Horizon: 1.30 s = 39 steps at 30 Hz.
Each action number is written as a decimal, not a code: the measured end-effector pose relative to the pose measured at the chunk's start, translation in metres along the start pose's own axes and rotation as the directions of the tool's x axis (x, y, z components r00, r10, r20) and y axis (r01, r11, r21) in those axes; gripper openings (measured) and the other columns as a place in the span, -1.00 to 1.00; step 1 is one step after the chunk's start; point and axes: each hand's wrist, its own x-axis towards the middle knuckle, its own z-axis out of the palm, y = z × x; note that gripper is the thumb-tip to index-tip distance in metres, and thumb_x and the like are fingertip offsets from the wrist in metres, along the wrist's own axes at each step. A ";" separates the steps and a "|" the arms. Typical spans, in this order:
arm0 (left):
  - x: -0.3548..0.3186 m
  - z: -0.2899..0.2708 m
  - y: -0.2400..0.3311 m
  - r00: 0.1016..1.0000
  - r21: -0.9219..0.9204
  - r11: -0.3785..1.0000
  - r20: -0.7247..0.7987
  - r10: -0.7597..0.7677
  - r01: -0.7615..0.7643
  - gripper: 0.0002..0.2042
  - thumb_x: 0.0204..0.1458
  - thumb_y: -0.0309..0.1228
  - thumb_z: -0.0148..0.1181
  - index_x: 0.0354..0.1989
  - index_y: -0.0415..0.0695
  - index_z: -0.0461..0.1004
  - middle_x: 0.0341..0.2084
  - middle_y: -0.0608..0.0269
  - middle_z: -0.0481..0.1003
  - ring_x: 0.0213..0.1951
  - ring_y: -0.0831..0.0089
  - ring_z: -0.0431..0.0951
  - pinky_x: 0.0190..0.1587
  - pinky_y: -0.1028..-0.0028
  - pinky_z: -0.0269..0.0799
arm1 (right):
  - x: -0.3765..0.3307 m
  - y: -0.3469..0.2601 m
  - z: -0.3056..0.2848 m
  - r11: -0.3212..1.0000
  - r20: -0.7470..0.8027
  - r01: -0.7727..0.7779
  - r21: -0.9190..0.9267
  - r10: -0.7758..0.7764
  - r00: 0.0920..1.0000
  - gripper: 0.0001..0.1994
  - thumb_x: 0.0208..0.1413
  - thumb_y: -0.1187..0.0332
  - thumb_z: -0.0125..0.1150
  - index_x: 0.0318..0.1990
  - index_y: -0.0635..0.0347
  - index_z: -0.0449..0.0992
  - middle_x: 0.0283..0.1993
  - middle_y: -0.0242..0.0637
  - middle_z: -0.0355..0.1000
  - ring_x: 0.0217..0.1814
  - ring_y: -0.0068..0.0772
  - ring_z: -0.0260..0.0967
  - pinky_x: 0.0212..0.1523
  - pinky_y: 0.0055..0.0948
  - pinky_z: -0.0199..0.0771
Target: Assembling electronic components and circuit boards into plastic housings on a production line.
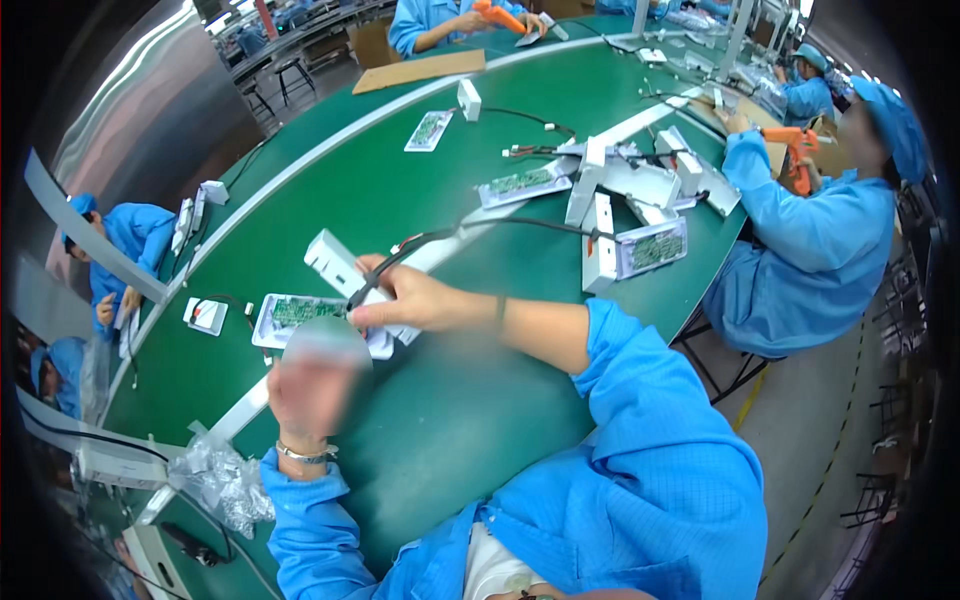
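Note:
My right hand [415, 298] is closed around a long white plastic housing [335, 258] with slots in its side. A black cable [440, 236] runs past its thumb and fingers and off to the right. Beneath lies a white tray-like shell [265, 330] holding a green circuit board [305, 311]. My left hand [312, 395], palm partly turned up, is just in front of this shell. A blurred round patch covers its fingers, so their grip is hidden.
Several white housings [640, 182] with boards and cables are heaped to the right. Another board in a shell [428, 131] lies farther back. Crumpled clear plastic bags [220, 478] lie left. A co-worker [810, 215] with an orange tool [797, 150] sits right; others work around the green table [440, 440].

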 end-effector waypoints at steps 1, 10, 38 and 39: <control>-0.001 -0.002 0.001 0.993 0.214 0.977 -0.121 0.012 0.014 -0.40 0.04 0.01 -0.17 0.16 -0.09 -0.05 0.10 0.22 0.10 0.10 0.29 0.15 0.10 0.23 0.13 | -0.001 0.000 0.003 0.995 -0.020 0.001 -0.097 -0.003 1.000 -0.44 -0.13 0.27 0.25 0.00 0.29 0.17 -0.07 -0.28 0.24 0.01 -0.52 0.13 0.06 -0.49 0.09; 0.039 0.014 -0.003 0.863 0.376 0.902 -0.363 0.352 -0.210 -0.31 0.00 0.16 -0.28 0.10 -0.21 0.01 -0.39 0.17 0.36 -0.37 0.33 0.45 -0.36 0.43 0.42 | -0.003 -0.009 0.002 0.981 -0.044 -0.194 -0.028 0.192 0.980 -0.44 0.09 -0.08 -0.22 -0.03 0.28 0.25 -0.25 -0.29 0.36 -0.32 -0.56 0.36 -0.44 -0.60 0.42; 0.058 -0.006 -0.032 0.738 0.740 0.660 -0.373 0.562 -0.129 -0.36 0.02 0.13 -0.30 -0.20 -0.34 0.29 -0.37 -0.06 0.41 -0.28 0.20 0.44 -0.22 0.39 0.32 | 0.028 0.011 0.036 0.900 -0.122 0.113 -0.422 -0.179 0.976 -0.37 0.12 0.09 -0.21 0.20 0.35 -0.19 0.07 -0.07 0.06 0.10 -0.28 0.04 0.12 -0.42 -0.02; 0.056 -0.003 -0.034 0.781 0.754 0.642 -0.315 0.540 -0.140 -0.39 0.02 0.08 -0.23 -0.14 -0.36 0.23 -0.33 -0.08 0.40 -0.23 0.19 0.42 -0.17 0.40 0.30 | 0.023 0.015 0.031 0.938 -0.072 0.082 -0.337 -0.112 0.991 -0.34 0.12 0.09 -0.23 0.20 0.37 -0.26 0.13 -0.05 -0.01 0.16 -0.24 -0.04 0.17 -0.39 -0.12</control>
